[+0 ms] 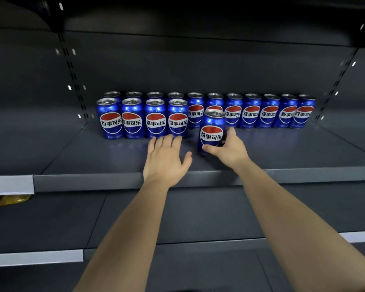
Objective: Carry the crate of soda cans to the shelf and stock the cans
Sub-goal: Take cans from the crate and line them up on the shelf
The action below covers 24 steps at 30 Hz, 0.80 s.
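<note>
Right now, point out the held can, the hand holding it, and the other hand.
held can point(211, 132), head view, on its round logo.
right hand point(230, 151), head view, on the back of the hand.
left hand point(164, 160), head view, on the back of the hand.

The one camera sits on the person's head. It looks forward and a little down into a dark grey metal shelf point(282, 152), from close by. Both bare arms come in from the near bottom edge. The left hand point(164, 159) and the right hand point(228, 149), which holds a shiny blue metal soda can point(212, 131), are in the middle. The wide lens bends the shelf's left and right sides.
</note>
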Each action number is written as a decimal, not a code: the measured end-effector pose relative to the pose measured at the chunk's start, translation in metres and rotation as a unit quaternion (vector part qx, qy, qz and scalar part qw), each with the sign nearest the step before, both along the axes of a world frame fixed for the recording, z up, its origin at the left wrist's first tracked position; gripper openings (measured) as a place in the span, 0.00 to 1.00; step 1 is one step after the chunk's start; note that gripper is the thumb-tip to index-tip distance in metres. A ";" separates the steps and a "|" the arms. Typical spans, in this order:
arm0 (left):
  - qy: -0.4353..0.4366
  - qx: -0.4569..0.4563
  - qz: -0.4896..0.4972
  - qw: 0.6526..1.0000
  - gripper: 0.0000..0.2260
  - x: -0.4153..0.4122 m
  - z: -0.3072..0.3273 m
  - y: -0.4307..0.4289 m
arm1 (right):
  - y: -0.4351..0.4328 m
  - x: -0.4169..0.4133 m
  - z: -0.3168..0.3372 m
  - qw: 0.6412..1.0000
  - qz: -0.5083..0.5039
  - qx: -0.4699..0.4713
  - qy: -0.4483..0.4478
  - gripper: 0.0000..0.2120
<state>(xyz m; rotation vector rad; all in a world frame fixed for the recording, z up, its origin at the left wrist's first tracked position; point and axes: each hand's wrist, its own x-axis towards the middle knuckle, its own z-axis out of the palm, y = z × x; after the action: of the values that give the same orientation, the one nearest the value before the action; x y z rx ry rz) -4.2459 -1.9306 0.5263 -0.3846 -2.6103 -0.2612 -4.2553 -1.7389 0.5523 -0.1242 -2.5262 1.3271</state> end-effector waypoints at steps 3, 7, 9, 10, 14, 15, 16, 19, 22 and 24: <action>-0.001 0.000 0.004 1.000 0.28 -0.001 0.000 0.000 | -0.004 -0.008 0.000 1.000 -0.009 -0.003 -0.008 0.32; 0.008 0.004 0.007 1.000 0.30 -0.001 -0.001 0.000 | -0.013 -0.022 -0.004 1.000 -0.012 -0.013 -0.007 0.32; 0.013 0.005 0.010 1.000 0.30 -0.002 -0.001 0.000 | -0.017 -0.030 -0.005 0.999 -0.017 -0.026 -0.006 0.32; 0.014 0.004 0.013 1.000 0.30 -0.002 -0.001 0.000 | -0.019 -0.035 -0.006 0.999 -0.020 -0.032 -0.008 0.32; 0.014 0.003 0.023 1.000 0.29 -0.003 -0.003 0.000 | -0.026 -0.051 -0.007 0.999 -0.026 -0.027 -0.022 0.32; 0.014 0.006 0.023 1.000 0.29 -0.003 -0.002 0.000 | -0.027 -0.053 -0.007 0.999 -0.028 -0.025 -0.021 0.32; 0.015 0.008 0.023 1.000 0.29 -0.003 -0.002 0.000 | -0.027 -0.056 -0.008 0.999 -0.030 -0.025 -0.020 0.32; 0.016 0.009 0.022 1.000 0.28 -0.002 -0.001 0.000 | -0.026 -0.062 -0.008 0.999 -0.030 -0.017 -0.024 0.32; 0.016 0.011 0.020 1.000 0.28 -0.002 -0.001 0.000 | -0.026 -0.067 -0.008 0.999 -0.038 -0.008 -0.029 0.32; 0.016 0.011 0.021 1.000 0.28 -0.002 -0.001 0.000 | -0.028 -0.068 -0.009 0.998 -0.048 0.004 -0.030 0.32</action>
<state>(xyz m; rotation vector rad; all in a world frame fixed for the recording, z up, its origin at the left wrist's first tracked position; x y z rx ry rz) -4.2477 -1.9306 0.5257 -0.3234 -2.5800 -0.2661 -4.3229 -1.7674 0.5434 -0.2833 -2.5409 1.2945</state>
